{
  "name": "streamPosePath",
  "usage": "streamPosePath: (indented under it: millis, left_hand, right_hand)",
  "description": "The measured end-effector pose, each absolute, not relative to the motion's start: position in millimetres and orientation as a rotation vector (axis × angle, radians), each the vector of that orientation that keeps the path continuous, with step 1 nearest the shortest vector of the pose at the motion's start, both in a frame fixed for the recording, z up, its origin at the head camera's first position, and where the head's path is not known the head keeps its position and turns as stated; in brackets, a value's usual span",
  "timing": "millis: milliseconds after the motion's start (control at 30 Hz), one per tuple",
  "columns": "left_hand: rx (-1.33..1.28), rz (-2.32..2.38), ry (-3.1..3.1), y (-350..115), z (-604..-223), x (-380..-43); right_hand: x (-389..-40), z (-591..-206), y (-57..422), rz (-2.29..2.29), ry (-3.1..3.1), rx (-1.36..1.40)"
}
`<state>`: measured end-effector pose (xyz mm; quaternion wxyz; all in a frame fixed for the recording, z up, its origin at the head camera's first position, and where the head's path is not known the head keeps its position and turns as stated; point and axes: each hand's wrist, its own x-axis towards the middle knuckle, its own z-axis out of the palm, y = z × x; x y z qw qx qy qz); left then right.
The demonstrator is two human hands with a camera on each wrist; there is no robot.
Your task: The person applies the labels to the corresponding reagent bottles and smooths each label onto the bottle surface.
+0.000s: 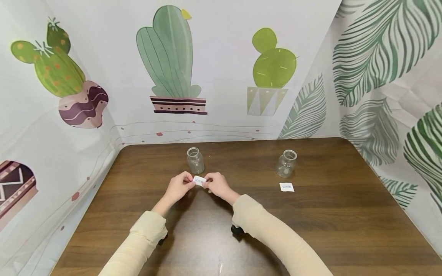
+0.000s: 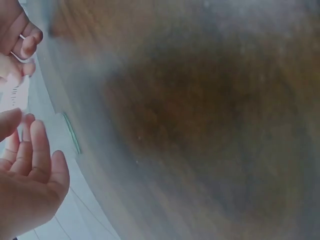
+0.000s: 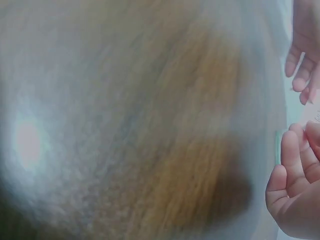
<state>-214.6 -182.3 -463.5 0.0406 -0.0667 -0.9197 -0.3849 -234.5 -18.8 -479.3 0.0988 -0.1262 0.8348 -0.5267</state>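
Note:
A small white label with blue handwriting is stretched between both hands in the head view. My left hand pinches its left end between thumb and fingers. Its right end is pinched by my right hand. Just behind the label stands a clear glass jar, upright and without a lid. In the left wrist view the label shows between the two hands at the left edge. The right wrist view catches only a sliver of the label at its right edge.
A second open glass jar stands at the right of the brown wooden table. In front of it lies another white label with blue writing. Behind the table hangs a white cloth printed with cacti and leaves.

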Motion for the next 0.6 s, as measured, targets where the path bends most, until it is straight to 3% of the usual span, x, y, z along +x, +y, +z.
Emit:
streamPosePath:
  millis: [267,600]
  left_hand:
    - [-0.164,-1.317,-2.679,-177.4,-456.1,-209.4]
    - [-0.208,-1.303,-2.591,-168.4,-437.6,-198.0]
  right_hand:
    - [-225.5,-472.0,-14.3,-1.841,2.204,-0.29]
    - [-211.4,-461.1,-0.9,-1.743,2.491,-0.543]
